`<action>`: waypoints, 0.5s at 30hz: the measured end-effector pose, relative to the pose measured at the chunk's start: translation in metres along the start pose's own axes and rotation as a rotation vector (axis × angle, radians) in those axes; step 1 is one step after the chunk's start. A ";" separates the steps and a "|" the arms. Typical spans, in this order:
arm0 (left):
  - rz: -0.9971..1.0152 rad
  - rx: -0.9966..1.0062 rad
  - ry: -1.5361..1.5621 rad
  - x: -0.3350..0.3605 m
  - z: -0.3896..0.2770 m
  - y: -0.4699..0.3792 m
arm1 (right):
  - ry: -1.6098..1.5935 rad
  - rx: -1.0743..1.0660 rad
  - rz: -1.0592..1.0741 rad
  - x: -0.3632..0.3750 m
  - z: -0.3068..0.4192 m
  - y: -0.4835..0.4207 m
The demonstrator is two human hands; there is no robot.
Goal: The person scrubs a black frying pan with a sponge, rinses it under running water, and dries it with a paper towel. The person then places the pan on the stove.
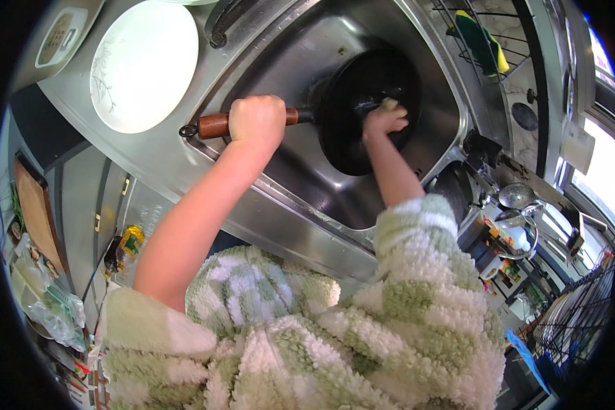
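Observation:
A black frying pan [343, 138] with a brown wooden handle is tilted inside the stainless steel sink [287, 66]. Around that handle, my left hand [258, 120] is closed in a fist near the sink's left edge. My right hand [386, 120] reaches into the pan and grips a small pale yellowish thing, probably a sponge, against the dark inner surface. The fingers hide most of it. Wet glints show on the pan beside my right hand.
A white plate [143, 66] lies on the steel drainboard left of the sink, near a black faucet [220, 31]. A wire rack at the upper right holds a green and yellow sponge cloth [479, 43]. Hanging ladles and a strainer [516, 196] are at the right.

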State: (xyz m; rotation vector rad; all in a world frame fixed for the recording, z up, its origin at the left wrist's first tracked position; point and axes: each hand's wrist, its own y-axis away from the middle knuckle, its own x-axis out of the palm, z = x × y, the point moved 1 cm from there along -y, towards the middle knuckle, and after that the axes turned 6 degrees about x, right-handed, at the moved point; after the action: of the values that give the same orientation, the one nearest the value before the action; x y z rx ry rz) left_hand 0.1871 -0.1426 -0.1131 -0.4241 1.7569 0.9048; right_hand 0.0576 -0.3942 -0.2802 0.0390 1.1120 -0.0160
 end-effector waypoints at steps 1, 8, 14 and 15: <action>-0.010 0.006 -0.006 0.000 0.000 0.000 | 0.034 0.091 -0.083 0.011 0.025 -0.013; 0.001 0.018 -0.023 -0.001 0.000 -0.001 | -0.148 -0.587 0.430 0.018 0.026 0.063; -0.061 0.047 -0.084 0.001 0.000 0.001 | 0.128 -0.268 0.153 -0.002 0.028 0.011; -0.048 0.046 -0.089 0.002 0.000 0.001 | 0.080 -0.147 0.118 0.010 0.040 0.018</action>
State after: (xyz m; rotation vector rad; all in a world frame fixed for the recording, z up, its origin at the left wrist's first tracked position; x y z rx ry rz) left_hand 0.1857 -0.1414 -0.1144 -0.3889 1.6765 0.8361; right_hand 0.0987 -0.3775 -0.2712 -0.0265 1.1867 0.1738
